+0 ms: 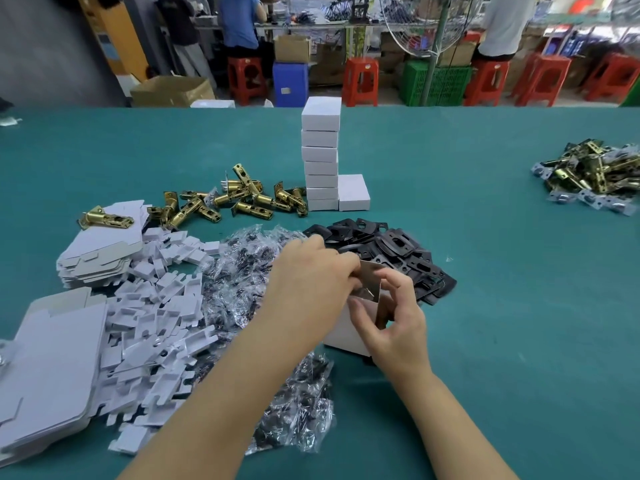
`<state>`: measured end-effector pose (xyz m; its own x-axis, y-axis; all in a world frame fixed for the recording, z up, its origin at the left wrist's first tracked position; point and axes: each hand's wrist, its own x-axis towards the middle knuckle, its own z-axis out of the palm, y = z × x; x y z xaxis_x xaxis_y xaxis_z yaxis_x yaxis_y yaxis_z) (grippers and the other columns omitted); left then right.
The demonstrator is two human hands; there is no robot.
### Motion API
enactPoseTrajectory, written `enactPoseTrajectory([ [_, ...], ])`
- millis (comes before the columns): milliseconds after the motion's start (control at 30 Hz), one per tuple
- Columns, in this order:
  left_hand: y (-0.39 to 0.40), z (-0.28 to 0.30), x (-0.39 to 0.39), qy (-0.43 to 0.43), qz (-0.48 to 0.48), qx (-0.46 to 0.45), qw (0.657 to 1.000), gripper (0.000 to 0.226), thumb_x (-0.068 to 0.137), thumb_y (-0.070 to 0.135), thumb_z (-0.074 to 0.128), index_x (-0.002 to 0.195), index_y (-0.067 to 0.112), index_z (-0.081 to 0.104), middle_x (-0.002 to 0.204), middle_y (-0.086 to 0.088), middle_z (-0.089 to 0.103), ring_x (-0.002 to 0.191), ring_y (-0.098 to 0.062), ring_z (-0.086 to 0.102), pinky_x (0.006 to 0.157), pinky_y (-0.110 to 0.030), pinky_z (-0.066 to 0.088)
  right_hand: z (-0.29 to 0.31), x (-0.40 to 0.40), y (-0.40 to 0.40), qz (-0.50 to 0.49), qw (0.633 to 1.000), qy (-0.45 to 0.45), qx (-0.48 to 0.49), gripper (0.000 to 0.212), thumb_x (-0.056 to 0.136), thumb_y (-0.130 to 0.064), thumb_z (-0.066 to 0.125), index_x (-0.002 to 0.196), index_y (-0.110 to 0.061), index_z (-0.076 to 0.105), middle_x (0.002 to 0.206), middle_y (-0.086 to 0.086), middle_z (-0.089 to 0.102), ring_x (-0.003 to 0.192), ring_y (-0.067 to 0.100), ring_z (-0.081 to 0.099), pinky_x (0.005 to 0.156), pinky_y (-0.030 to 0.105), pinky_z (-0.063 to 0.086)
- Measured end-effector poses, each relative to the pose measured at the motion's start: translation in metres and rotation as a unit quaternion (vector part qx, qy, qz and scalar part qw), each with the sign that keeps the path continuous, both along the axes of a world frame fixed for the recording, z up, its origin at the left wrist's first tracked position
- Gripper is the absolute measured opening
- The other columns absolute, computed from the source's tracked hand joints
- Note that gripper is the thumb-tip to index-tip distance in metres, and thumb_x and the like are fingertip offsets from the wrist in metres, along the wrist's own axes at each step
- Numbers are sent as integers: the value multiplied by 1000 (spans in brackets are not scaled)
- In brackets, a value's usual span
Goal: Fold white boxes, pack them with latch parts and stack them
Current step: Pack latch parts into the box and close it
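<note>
A half-folded white box [341, 336] stands open-topped on the green table in front of me. My left hand [311, 275] pinches one of its upper flaps from the left. My right hand [391, 318] grips the box's near right side, fingers curled around a flap. Behind it rises a tall stack of closed white boxes [320, 157], with one more closed box [353, 192] beside its base. Brass latches [239, 199] lie to the stack's left, black plates [391, 251] just beyond my hands, and bagged screws [242, 271] under my left forearm.
Flat box blanks [52, 368] and small white inserts [156, 317] cover the left of the table. A second heap of latches [592, 178] sits at the far right. Beyond the green table [502, 306] are red stools, cartons, a fan and seated people.
</note>
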<state>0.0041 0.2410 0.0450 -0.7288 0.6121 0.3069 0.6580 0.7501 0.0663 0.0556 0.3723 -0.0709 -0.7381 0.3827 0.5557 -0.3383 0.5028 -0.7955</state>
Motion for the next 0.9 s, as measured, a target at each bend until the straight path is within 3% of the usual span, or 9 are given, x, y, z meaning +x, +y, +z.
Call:
enactPoseTrajectory([
  [100,4,-2,0,-29,25,1,999,21,101,46,51,103,30,64,82,6,47,79,-17,31,71,-32,17,-1,0,0,4,1000,9,-5,47,85,-37,70,125,-42,46,109,-15,67,79,14,67,68,22,53],
  [233,2,-4,-7,-37,-9,-23,999,30,101,51,47,107,35,72,92,11,58,93,-16,39,79,-33,24,-3,0,0,14,999,19,-22,43,86,-35,72,120,-34,45,98,-8,69,58,11,55,55,23,47],
  [300,-2,-8,-10,-30,-32,-33,999,36,103,51,42,112,36,74,102,12,55,103,-16,39,86,-32,27,-3,0,0,10,1000,22,-11,39,87,-36,71,116,-36,45,85,-13,63,52,8,46,49,25,43],
  [400,-14,-16,-13,-24,-62,-25,997,40,104,48,39,103,33,76,102,13,50,101,-17,34,89,-34,26,-2,0,1,-2,999,24,22,28,88,-36,69,111,-36,52,67,-23,46,51,5,40,50,20,38],
  [500,-24,-23,-14,-14,-95,4,995,37,102,42,43,95,30,77,99,8,53,99,-20,36,92,-38,30,-1,-2,2,-9,999,27,35,19,90,-36,68,105,-28,58,79,-21,53,55,3,42,55,23,42],
  [567,-27,-28,-15,10,-105,48,993,25,98,35,56,99,24,78,98,3,58,97,-24,42,89,-42,38,-1,-3,1,-12,999,26,41,17,90,-35,67,102,-24,59,86,-10,59,56,4,43,57,26,44],
  [667,-29,-33,-16,31,-110,112,987,8,92,25,72,97,21,78,96,0,61,94,-26,47,83,-43,43,-1,-3,1,-15,999,15,47,18,91,-35,66,101,-21,61,86,-9,58,56,6,44,56,24,43],
  [800,-31,-40,-16,42,-101,109,988,9,91,25,71,89,21,79,111,-8,60,104,-32,50,88,-47,46,0,-1,1,-13,999,4,42,17,92,-38,64,103,-27,58,88,-13,58,58,6,45,58,16,39],
  [900,-33,-40,-14,15,-74,90,993,23,92,37,61,87,24,79,122,-8,58,112,-29,46,96,-46,43,1,-2,2,-8,999,0,41,17,92,-38,64,104,-28,56,91,-14,57,60,6,46,59,14,39],
])
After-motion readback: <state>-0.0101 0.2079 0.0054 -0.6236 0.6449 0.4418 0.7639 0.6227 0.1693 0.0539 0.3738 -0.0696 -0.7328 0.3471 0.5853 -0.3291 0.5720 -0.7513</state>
